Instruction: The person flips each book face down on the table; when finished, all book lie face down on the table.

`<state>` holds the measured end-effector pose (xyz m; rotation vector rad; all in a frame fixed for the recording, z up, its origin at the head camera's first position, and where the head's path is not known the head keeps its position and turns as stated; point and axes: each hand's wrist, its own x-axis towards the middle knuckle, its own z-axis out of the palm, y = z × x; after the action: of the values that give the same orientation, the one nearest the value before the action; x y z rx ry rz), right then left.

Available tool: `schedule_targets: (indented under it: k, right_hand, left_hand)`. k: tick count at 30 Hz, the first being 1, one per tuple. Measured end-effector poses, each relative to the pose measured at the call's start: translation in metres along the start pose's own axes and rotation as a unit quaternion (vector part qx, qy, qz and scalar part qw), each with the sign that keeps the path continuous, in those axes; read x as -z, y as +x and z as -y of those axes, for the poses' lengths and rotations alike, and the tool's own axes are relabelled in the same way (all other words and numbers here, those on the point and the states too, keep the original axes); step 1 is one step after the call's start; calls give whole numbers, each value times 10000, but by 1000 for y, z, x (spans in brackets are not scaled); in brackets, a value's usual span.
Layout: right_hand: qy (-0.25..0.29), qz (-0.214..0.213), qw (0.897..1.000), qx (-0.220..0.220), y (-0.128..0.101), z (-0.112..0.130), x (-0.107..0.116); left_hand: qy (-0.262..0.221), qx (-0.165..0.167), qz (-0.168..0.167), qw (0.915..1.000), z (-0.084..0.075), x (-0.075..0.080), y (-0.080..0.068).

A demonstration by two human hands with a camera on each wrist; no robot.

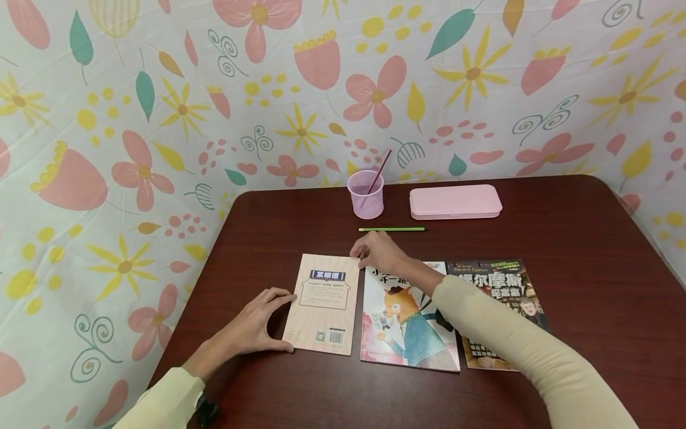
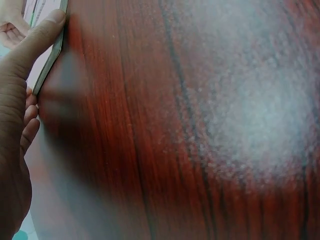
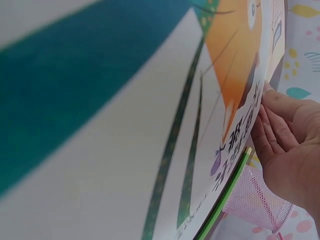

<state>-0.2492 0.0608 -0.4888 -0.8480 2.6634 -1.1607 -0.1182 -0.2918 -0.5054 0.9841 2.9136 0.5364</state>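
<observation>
- Fingers of my left hand (image 1: 252, 326) spread wide from the thumb, touching the cream, rectangular paper book (image 1: 321, 326) at seven and nine o'clock, probably to steady it.
- Fingertips of my right hand (image 1: 383, 253) met its one o'clock corner, perhaps to square it; whether they pinched, I couldn't tell.
- At its three o'clock, the white, rectangular, animal-illustrated paper book (image 1: 412, 336) lay just beside, seemingly aligned.

Through the head camera I am looking forward and down over the table (image 1: 605, 280) toward the flowered cloth (image 1: 332, 89); the left wrist camera is peering closely at the same table, sharing the left hand (image 2: 14, 115) and tan book (image 2: 50, 61) with that view. From the right wrist I am looking closely across the picture book (image 3: 110, 165), facing the cup (image 3: 259, 197) and pencil (image 3: 223, 195) the head view is also showing.
</observation>
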Motion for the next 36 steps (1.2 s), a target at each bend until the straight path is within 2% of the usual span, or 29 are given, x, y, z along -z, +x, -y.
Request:
schedule_targets:
  k: [8, 19, 29, 36]
  right_hand:
    - [94, 58, 9999, 66, 4, -6, 1]
    - [382, 167, 9988, 248, 5, -9, 5]
    - [368, 165, 9986, 333, 7, -9, 7]
    - [432, 234, 9979, 420, 5, -7, 12]
  left_hand:
    - [-35, 24, 78, 10000, -5, 1, -1]
    - [-6, -41, 10, 10000, -6, 0, -1]
    - [-48, -57, -1, 10000, -5, -2, -1]
    - [-496, 127, 5, 9987, -3, -2, -3]
